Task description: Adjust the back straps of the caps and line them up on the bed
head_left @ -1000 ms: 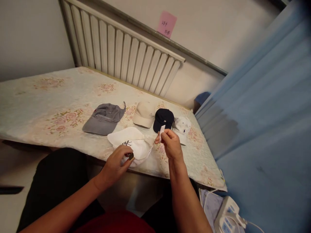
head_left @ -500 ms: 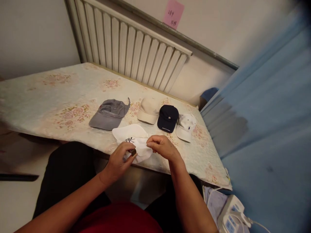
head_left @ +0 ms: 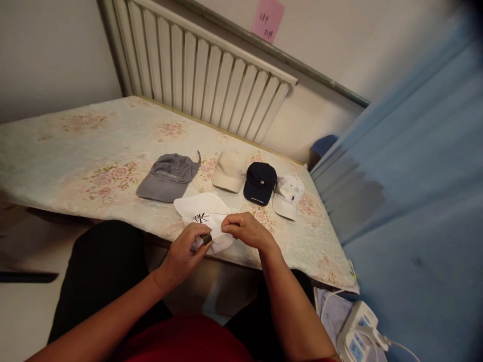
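Note:
A white cap [head_left: 206, 213] with a black logo lies at the near edge of a table under a floral cloth [head_left: 75, 166]. My left hand [head_left: 184, 251] is closed on the cap's back, pinching a small dark buckle. My right hand [head_left: 245, 230] is closed too, its fingertips pinched on the cap's strap just right of the left hand. Behind the white cap, a grey cap [head_left: 168, 176], a beige cap [head_left: 229, 171], a navy cap [head_left: 259, 183] and a white cap with a small emblem [head_left: 288, 196] sit in a row.
A white radiator [head_left: 196, 65] stands behind the table, with a pink note [head_left: 267, 19] on the wall above. A blue curtain [head_left: 415, 176] hangs at the right. A white power strip [head_left: 358, 337] lies on the floor at lower right.
One second ago my right hand was raised, holding up a small white tag. It has come down and left to the white cap, meeting my left hand at the strap.

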Available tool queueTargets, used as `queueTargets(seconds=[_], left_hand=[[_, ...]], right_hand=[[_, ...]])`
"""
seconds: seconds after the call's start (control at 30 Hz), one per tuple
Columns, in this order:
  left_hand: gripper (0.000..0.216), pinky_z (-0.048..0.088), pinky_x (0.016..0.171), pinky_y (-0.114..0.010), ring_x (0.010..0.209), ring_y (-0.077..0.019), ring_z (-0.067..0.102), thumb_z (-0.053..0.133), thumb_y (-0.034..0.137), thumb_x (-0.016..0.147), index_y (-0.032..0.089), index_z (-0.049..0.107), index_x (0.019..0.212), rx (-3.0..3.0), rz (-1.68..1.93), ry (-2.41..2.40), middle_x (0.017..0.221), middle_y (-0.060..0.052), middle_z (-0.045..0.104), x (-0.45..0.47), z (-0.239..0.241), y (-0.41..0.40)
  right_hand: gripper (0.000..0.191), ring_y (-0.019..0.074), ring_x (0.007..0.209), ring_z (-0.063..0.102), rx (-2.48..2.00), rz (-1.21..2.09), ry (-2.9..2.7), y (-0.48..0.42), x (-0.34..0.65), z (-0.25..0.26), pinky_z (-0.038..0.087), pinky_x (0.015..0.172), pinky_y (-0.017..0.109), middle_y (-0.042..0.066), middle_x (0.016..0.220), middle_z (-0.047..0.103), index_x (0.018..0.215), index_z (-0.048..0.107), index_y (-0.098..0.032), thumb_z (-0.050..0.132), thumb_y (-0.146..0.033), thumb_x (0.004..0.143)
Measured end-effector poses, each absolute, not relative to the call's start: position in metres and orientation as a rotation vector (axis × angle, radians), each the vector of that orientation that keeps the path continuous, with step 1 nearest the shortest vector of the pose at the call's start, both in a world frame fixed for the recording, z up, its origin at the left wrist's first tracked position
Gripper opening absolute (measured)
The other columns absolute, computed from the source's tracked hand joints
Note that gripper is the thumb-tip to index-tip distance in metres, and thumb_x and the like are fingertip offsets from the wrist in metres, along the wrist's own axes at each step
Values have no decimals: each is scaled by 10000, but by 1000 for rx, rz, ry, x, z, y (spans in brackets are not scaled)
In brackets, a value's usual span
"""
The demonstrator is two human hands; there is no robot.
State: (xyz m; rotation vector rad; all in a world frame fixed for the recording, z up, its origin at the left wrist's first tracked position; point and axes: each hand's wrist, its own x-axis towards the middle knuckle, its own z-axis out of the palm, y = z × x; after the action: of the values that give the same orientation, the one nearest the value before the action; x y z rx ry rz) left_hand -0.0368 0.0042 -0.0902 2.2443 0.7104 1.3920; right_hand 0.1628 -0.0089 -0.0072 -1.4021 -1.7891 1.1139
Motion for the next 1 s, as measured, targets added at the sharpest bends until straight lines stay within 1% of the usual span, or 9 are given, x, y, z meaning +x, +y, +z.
queueTargets(seconds=[0.3, 0.43, 0.63, 0.73, 0.83, 0.9, 1.0], left_hand=[[252, 489, 801, -298, 947, -168, 584, 564, 128, 842, 205, 493, 1072, 2255, 1365, 700, 982, -59, 605, -37, -90, 3], [257, 488, 781, -277, 929, -159, 583, 574, 117, 834, 197, 503, 1067, 2248, 1375, 683, 977, -55, 607, -36, -91, 3], [261, 488, 790, -274, 914, -154, 580, 588, 109, 824, 188, 507, 1059, 2236, 1398, 621, 956, -50, 600, -36, -90, 3], [265, 486, 802, -280, 918, -156, 578, 593, 110, 822, 190, 504, 1059, 2236, 1404, 624, 951, -47, 596, -39, -90, 4], [268, 486, 804, -281, 925, -157, 578, 595, 114, 823, 192, 507, 1063, 2235, 1392, 647, 961, -47, 598, -40, -91, 4], [273, 488, 806, -284, 932, -159, 577, 594, 114, 824, 192, 506, 1069, 2229, 1383, 648, 969, -50, 599, -41, -91, 4], [274, 487, 820, -295, 944, -163, 575, 600, 110, 820, 193, 506, 1063, 2221, 1377, 623, 972, -53, 598, -39, -91, 4]], right_hand=[[123, 94, 568, 443, -1375, 1207, -1796, -6, 161, -13, 363, 545, 199, -45, 600, 525, 702, 661, -191, 564, -224, 770], [112, 90, 573, 435, -1391, 1241, -1820, -4, 157, -11, 358, 555, 200, -45, 602, 516, 710, 653, -177, 569, -220, 770], [108, 89, 591, 443, -1371, 1293, -1848, -7, 145, -6, 366, 589, 208, -42, 625, 532, 735, 657, -174, 571, -216, 785], [128, 91, 580, 446, -1368, 1254, -1881, -9, 142, -6, 374, 600, 213, -45, 612, 528, 763, 670, -185, 548, -193, 797], [185, 106, 689, 527, -1333, 1124, -1927, -11, 143, -6, 406, 698, 229, -18, 728, 609, 799, 687, -194, 516, -124, 788], [200, 116, 753, 549, -1334, 1035, -1914, -12, 144, -5, 408, 742, 239, -9, 789, 632, 808, 687, -195, 519, -93, 768], [167, 107, 673, 514, -1377, 1042, -1828, -15, 140, -5, 397, 675, 230, -35, 697, 589, 813, 665, -197, 546, -98, 749]])
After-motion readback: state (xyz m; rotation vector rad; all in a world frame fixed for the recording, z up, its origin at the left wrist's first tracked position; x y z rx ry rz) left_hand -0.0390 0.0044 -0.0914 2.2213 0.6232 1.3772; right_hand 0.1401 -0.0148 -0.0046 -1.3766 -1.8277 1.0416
